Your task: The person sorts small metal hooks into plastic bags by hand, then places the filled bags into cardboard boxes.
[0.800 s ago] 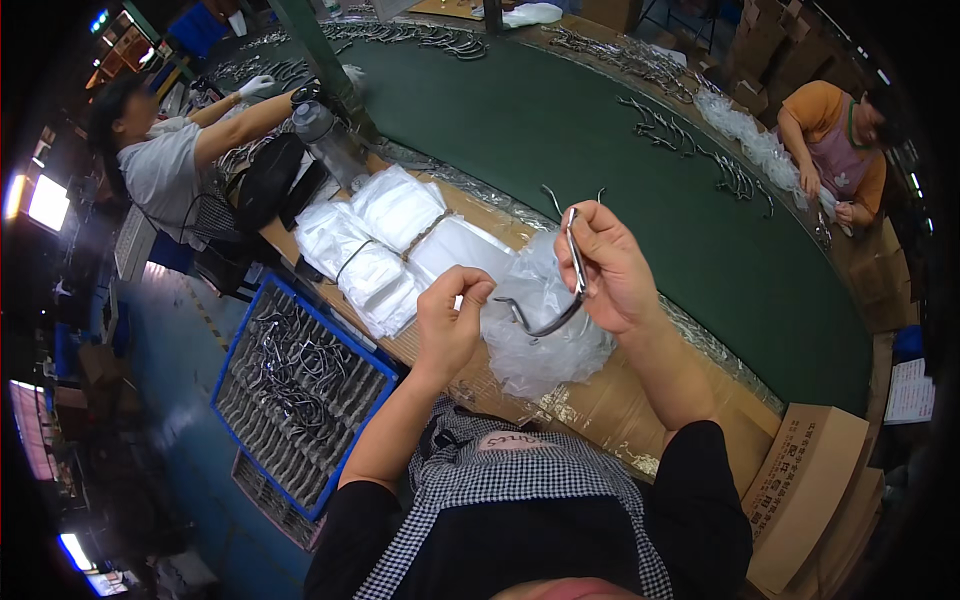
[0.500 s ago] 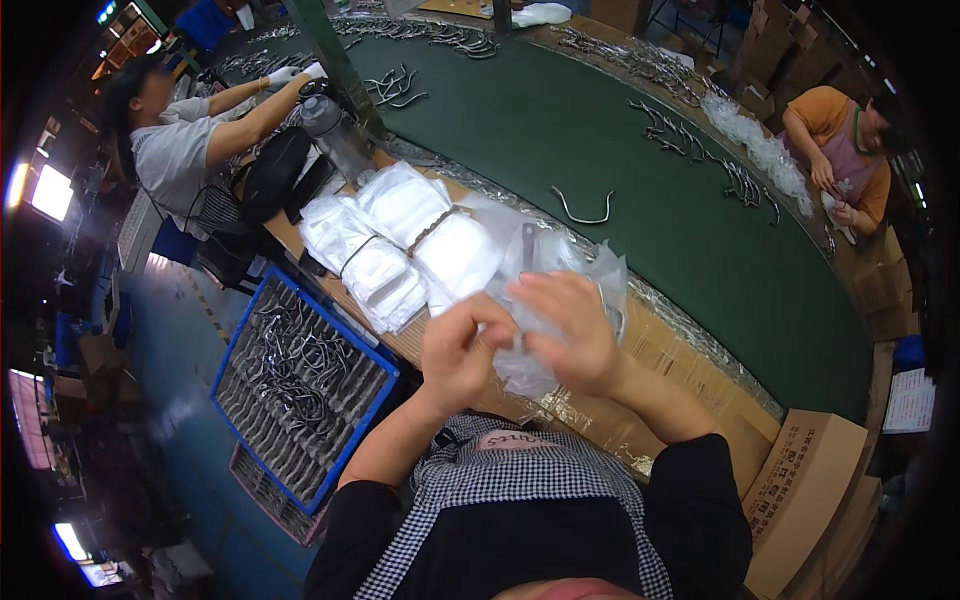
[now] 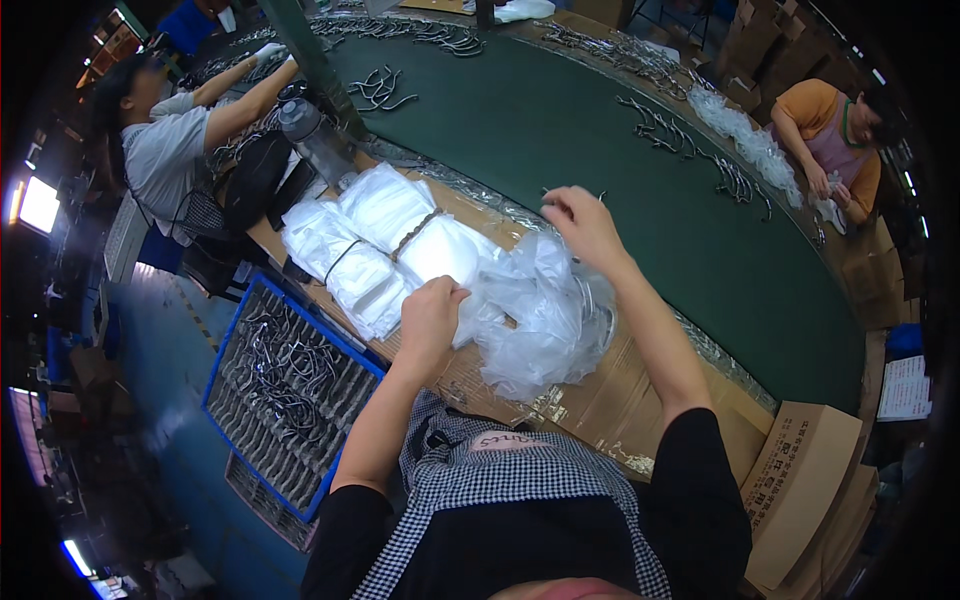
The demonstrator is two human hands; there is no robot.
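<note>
My left hand (image 3: pixel 430 318) is closed, thumb against bent fingers, beside the stacks of white plastic bags (image 3: pixel 365 285). Clear film lies right under its fingertips, and whether they pinch any of it I cannot make out. Over the near edge of the green belt, my right hand (image 3: pixel 583 225) is stretched out with loosely bent, parted fingers. It hides most of a curved metal rod (image 3: pixel 603 195); only small ends of it show. Between my forearms sits a heap of crumpled clear plastic bags (image 3: pixel 545 325) on the cardboard-covered bench (image 3: pixel 640 400).
A blue-rimmed tray (image 3: pixel 215 375) of curved metal rods stands at left. More rods (image 3: pixel 655 130) lie along the green belt (image 3: pixel 720 260). Cardboard boxes (image 3: pixel 800 490) are at right. One co-worker (image 3: pixel 170 150) works at left, another (image 3: pixel 825 140) across the belt.
My hands have parted: the right one went away from me to the rod on the belt, the left one moved slightly left and toward the bag stacks. The clear plastic heap is now uncovered.
</note>
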